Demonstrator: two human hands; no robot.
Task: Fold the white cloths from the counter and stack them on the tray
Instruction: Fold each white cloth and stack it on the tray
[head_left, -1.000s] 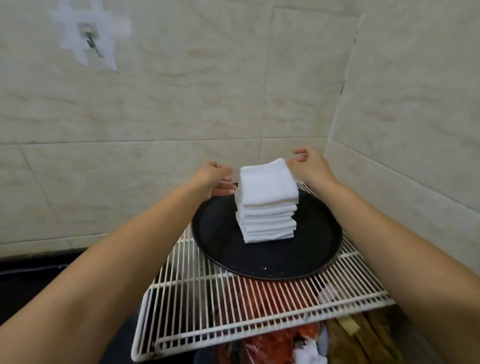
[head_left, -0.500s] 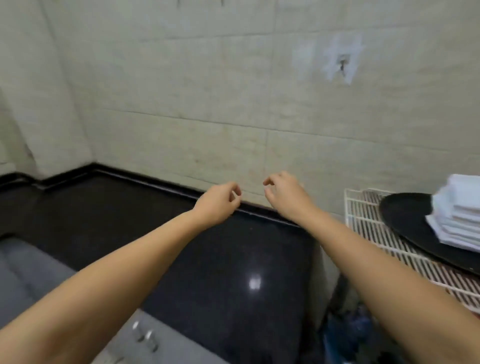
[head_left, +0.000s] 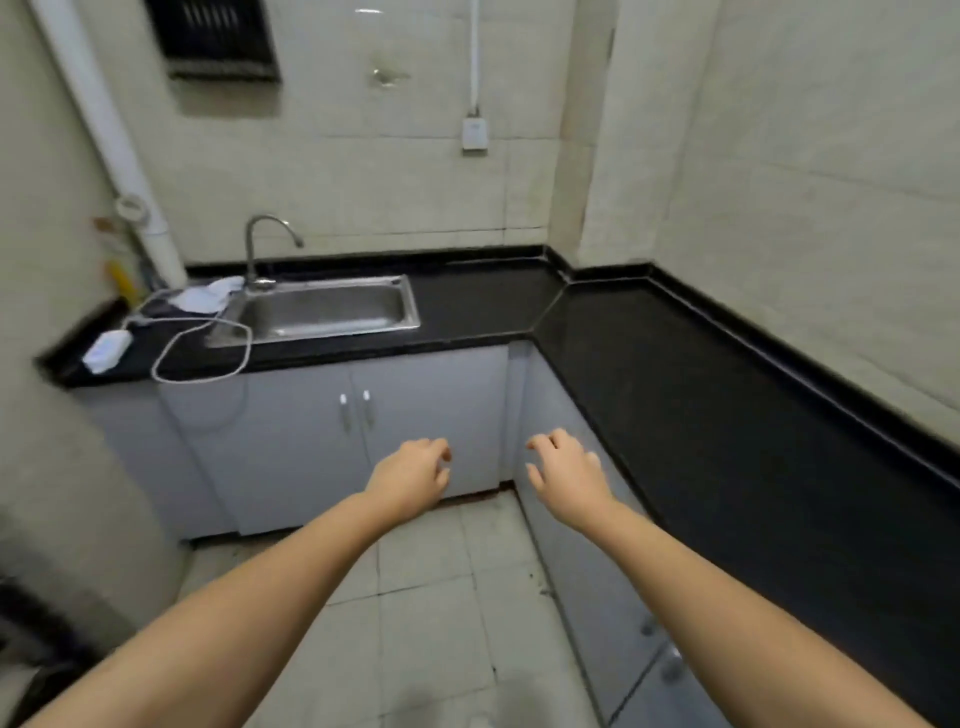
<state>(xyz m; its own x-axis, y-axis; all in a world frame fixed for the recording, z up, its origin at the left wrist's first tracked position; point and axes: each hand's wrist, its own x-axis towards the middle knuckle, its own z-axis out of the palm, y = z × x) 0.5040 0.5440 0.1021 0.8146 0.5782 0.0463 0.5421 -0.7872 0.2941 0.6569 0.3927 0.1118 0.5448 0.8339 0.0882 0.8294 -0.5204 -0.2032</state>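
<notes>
Head view looks down an L-shaped kitchen where a crumpled white cloth (head_left: 210, 293) lies in soft, uneven folds on the black counter (head_left: 675, 395), just left of the steel sink (head_left: 324, 314) and touching its rim near the base of the curved chrome tap (head_left: 267, 244). Polished and dark, the counter has a raised lip along the wall and a diagonal seam at the corner. The sink is a shallow rectangular basin with a brushed, reflective floor. Left of the cloth a thin white cable (head_left: 208, 353) loops over the counter edge, running to a small white boxy adapter (head_left: 108, 349). Below stand smooth pale grey cabinet doors (head_left: 363, 431) with two short metal handles side by side. Both bare forearms reach forward over the pale square floor tiles (head_left: 415, 623): the left hand (head_left: 413, 475) and the right hand (head_left: 566, 473) hang in the air near each other but apart, fingers loosely curled, holding nothing and touching nothing. Matt, cream, faintly veined wall tiles (head_left: 779, 182) carry a white socket plate (head_left: 474, 136), a thick white pipe (head_left: 111, 135) and a dark louvred vent (head_left: 215, 39).
</notes>
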